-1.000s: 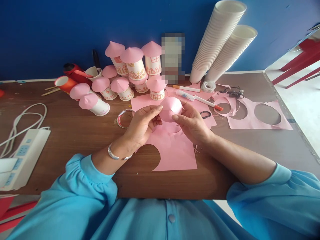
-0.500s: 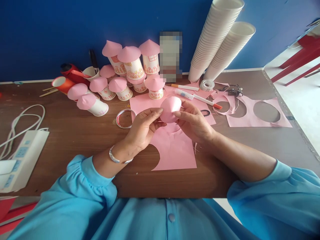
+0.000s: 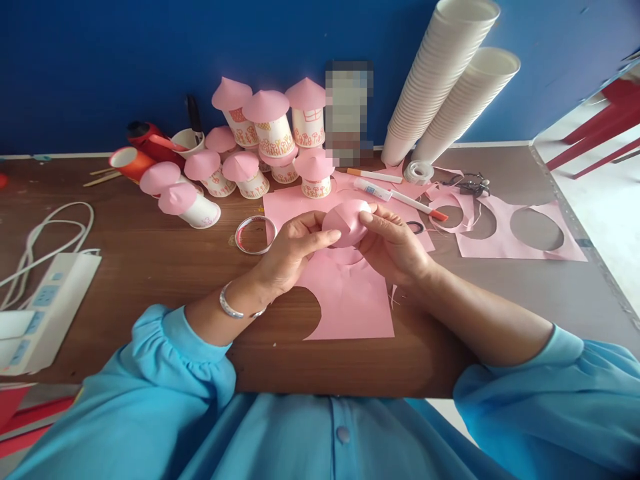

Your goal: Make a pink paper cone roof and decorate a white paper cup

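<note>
Pink paper cone (image 3: 349, 221) was up between both hands, above the desk (image 3: 380, 370), over the far part of a cut pink sheet (image 3: 357, 303); left hand (image 3: 290, 252) pinched its left side, thumb flat on the near face, other fingers curled at and behind the edge; right hand (image 3: 400, 248) pinched the right side, thumb on the upper face, fingers tucked behind, fingertips partly hidden.

Sheet had a round bite out of its left edge; tape ring (image 3: 239, 239) lay left of the left hand, near it; past the right hand were a glue stick (image 3: 371, 190), an orange-tipped marker (image 3: 419, 205) and an orange-capped marker (image 3: 375, 175); clear tape roll (image 3: 419, 173) sat just behind them; pink offcut with round holes (image 3: 501, 220) lay farther right.

Cups with pink cone roofs (image 3: 274, 137) stood grouped at the back, left of centre, some in an upper row; two tall stacks of white cups (image 3: 440, 80) stood by the blue wall (image 3: 150, 53), right of a pixelated panel (image 3: 347, 110); orange cup (image 3: 133, 165) and a white cup holding a black marker (image 3: 193, 119) were at back left; power strip (image 3: 63, 293) lay at far left, cable looped behind it.
</note>
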The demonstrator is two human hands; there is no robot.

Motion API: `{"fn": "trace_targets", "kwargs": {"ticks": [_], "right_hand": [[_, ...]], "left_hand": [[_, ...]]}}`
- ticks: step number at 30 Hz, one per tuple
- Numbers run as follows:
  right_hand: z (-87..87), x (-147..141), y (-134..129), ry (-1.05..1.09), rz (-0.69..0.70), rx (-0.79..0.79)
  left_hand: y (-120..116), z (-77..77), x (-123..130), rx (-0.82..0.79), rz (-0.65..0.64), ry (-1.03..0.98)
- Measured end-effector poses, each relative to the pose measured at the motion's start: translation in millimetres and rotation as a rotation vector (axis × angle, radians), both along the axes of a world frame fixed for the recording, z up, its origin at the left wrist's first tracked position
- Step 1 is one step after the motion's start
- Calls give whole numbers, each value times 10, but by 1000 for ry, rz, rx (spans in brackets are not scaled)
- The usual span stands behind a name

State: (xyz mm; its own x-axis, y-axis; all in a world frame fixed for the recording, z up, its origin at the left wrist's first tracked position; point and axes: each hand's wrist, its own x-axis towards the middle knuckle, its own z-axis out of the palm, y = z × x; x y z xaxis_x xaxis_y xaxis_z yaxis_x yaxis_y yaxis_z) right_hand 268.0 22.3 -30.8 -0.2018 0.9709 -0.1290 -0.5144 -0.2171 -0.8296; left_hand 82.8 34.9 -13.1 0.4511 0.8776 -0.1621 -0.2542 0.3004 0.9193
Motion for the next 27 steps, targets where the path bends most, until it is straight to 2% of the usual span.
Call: {"fn": "trace_targets", "kwargs": {"ticks": [5,10,14,19,27], "right_hand": [[6,-3,-5,-4,42,-6],[7,31,11,-55,110,12],[21,14,2,-71,103,60],[34,-1,7,-125,40,71],[-5,40,8,-131,87,67]], "left_hand": [[-13,-15,17,-17,60,-13],[0,14,-30,-14,25,40],[-7,41,-39,19,10,78],[-17,53,-17,-3,26,4],[-15,57,-10,21,30,4]]}}
